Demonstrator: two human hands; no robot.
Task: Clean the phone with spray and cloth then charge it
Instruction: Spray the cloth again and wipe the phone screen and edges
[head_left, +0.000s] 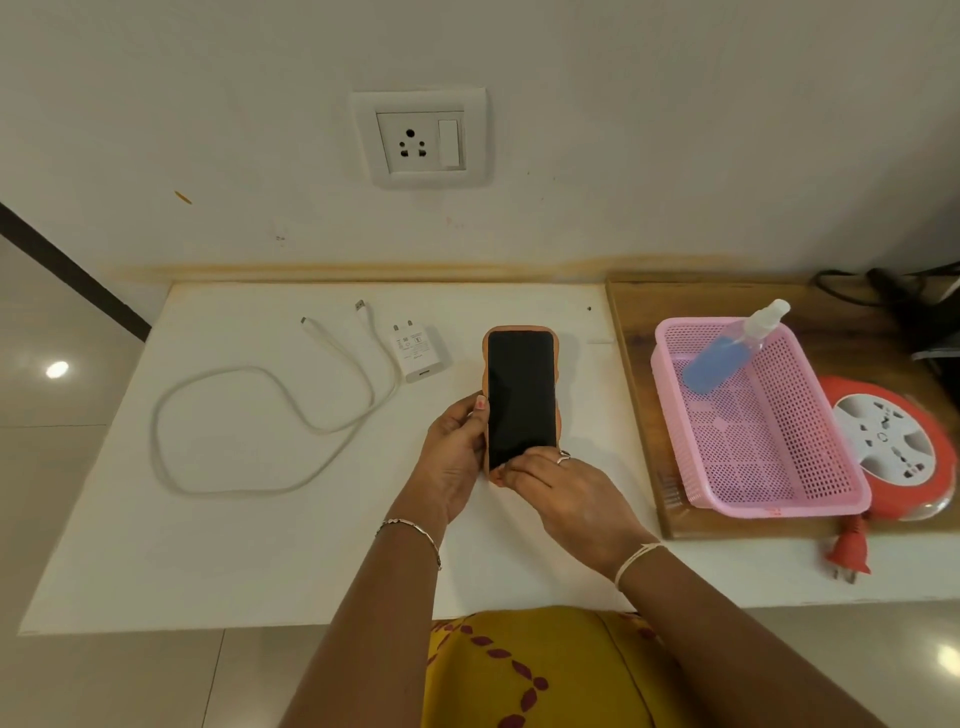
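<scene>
On the white tabletop the cable and charger lie unplugged; the spray bottle rests in the pink basket. Both hands' fingers grip the phone. No cloth visible; charging certainly remains.

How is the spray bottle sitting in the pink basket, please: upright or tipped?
Tipped: the spray bottle leans over the pink basket's far rim, nozzle pointing up and away.

Soft, even room light, two ceiling-lamp glares on the glossy floor flanking the white table, whose edges bow from wide-angle distortion.
</scene>
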